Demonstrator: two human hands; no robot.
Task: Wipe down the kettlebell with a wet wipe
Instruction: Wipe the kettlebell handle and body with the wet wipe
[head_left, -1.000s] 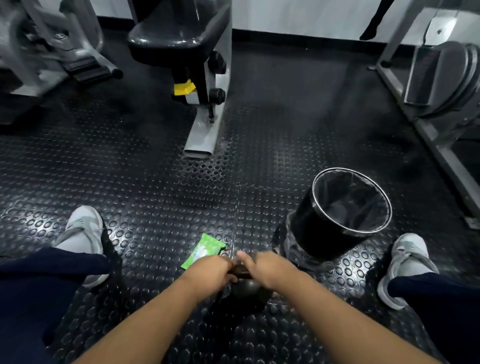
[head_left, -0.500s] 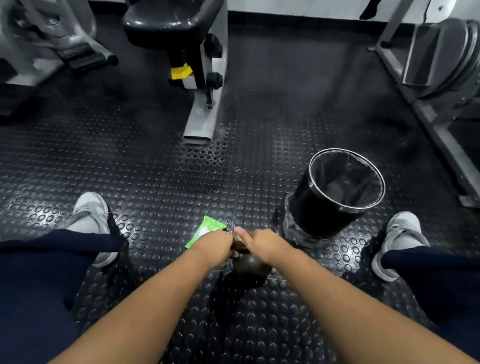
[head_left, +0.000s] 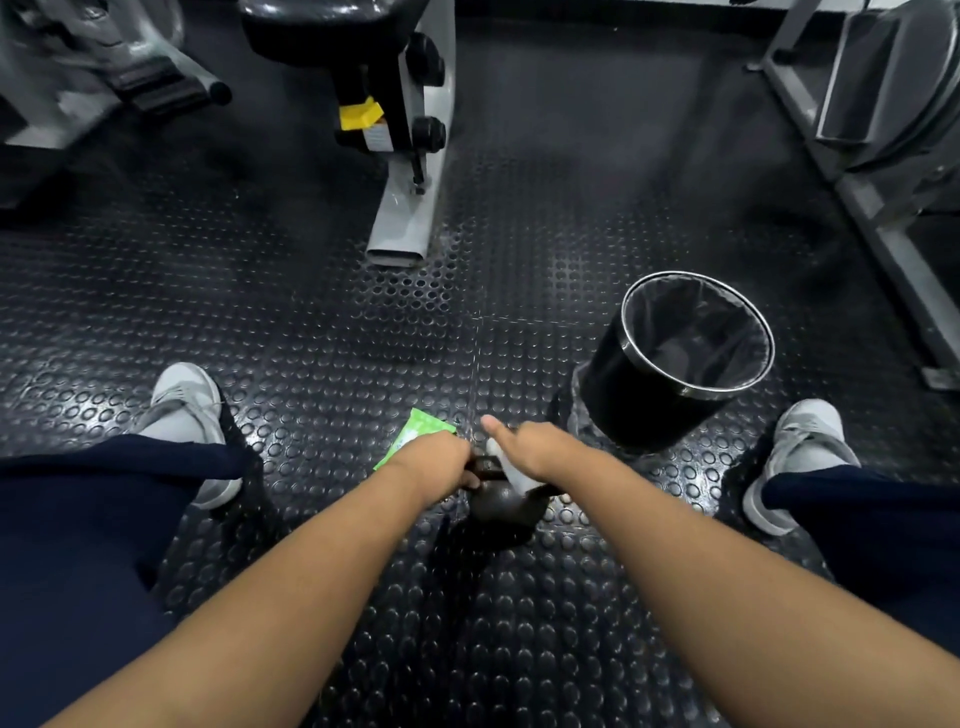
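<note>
The left hand (head_left: 436, 462) is gripping the kettlebell (head_left: 501, 509) by its handle, fingers curled round it, steadying it; the right hand (head_left: 537, 449) is holding a white wet wipe (head_left: 511, 473) bunched under its fingers, thumb sticking out, and is pressing it against the handle and the top of the ball; the kettlebell is standing on the studded rubber floor (head_left: 519, 260). Judging by that contact, the wiping itself is in hand; the next move is calling for working the wipe down round the ball while the left hand tilts it. A green wipe packet (head_left: 415, 431) is lying just beyond the left hand; a lined black bin (head_left: 623, 395) is standing near, to the right.
</note>
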